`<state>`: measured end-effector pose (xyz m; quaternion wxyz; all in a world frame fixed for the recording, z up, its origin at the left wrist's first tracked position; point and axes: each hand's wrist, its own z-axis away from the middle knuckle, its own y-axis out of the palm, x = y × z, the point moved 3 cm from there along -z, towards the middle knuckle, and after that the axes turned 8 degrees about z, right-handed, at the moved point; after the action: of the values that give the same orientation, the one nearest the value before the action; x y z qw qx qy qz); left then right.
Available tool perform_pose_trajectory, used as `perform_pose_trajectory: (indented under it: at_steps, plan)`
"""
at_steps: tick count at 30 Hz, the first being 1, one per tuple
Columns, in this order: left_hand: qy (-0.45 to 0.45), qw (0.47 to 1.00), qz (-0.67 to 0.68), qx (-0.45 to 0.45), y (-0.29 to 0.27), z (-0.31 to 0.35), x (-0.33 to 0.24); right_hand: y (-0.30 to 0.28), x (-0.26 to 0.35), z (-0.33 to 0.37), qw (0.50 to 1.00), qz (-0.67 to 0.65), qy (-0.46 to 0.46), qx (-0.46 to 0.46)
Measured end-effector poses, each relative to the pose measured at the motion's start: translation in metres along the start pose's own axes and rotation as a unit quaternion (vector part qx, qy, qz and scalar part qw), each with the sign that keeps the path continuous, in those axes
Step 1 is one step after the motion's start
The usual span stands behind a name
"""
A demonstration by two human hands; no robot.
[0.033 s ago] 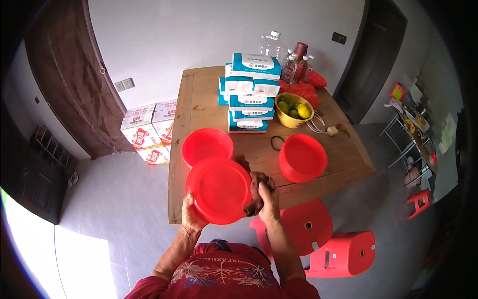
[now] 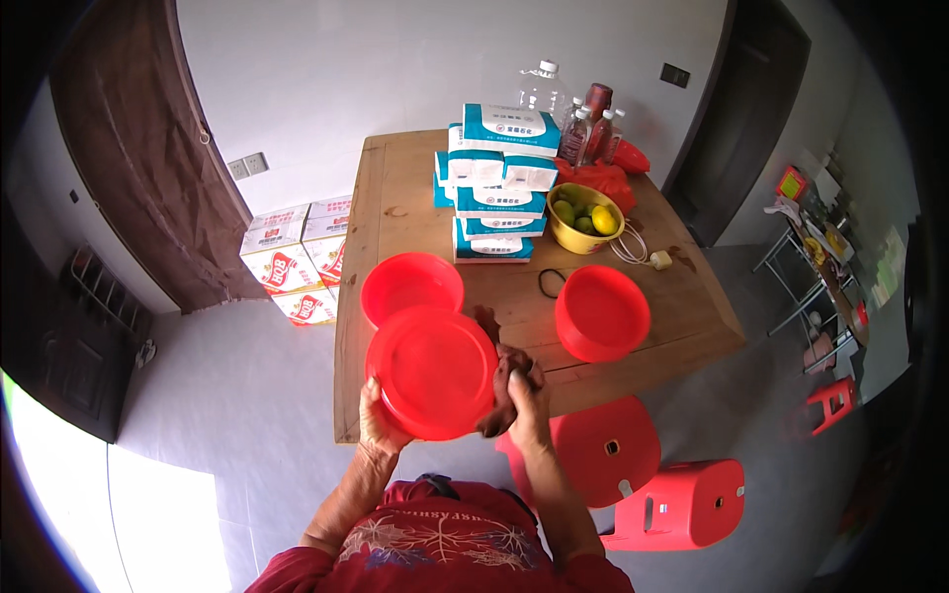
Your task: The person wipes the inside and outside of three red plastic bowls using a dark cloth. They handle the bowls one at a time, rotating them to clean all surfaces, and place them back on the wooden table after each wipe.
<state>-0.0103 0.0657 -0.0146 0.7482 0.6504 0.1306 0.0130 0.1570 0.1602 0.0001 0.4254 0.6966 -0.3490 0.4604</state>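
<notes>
A round red plastic basin [image 2: 432, 374] is tilted up in front of me over the table's near edge. My left hand [image 2: 381, 420] is closed on its lower left rim, thumb showing on the near face. On the opposite side, my right hand [image 2: 529, 410] grips a crumpled dark brown cloth [image 2: 511, 383] against the basin's right edge. Just beyond, a second red basin [image 2: 410, 280] sits on the table, partly covered by the held one. A third red basin [image 2: 601, 313] stands apart to the right.
Stacked tissue packs [image 2: 499, 203] stand mid-table on the wooden table [image 2: 386, 198]. A yellow bowl of fruit [image 2: 583, 242], a white cable [image 2: 628, 252] and bottles [image 2: 583, 138] are to their right. Red stools [image 2: 682, 504] stand by the near edge; cartons [image 2: 287, 267] are left.
The held basin has shifted very slightly up and left. The cloth and my right hand have moved a little along its right edge.
</notes>
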Motion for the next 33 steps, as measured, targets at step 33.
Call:
perform_pose_trajectory:
  at_steps: [33]
  plan:
    - [-0.062, 0.997, -0.050, 0.011, -0.021, -0.021, 0.023, 0.066, 0.058, 0.002, 0.824, 0.454, -0.323, 0.100]
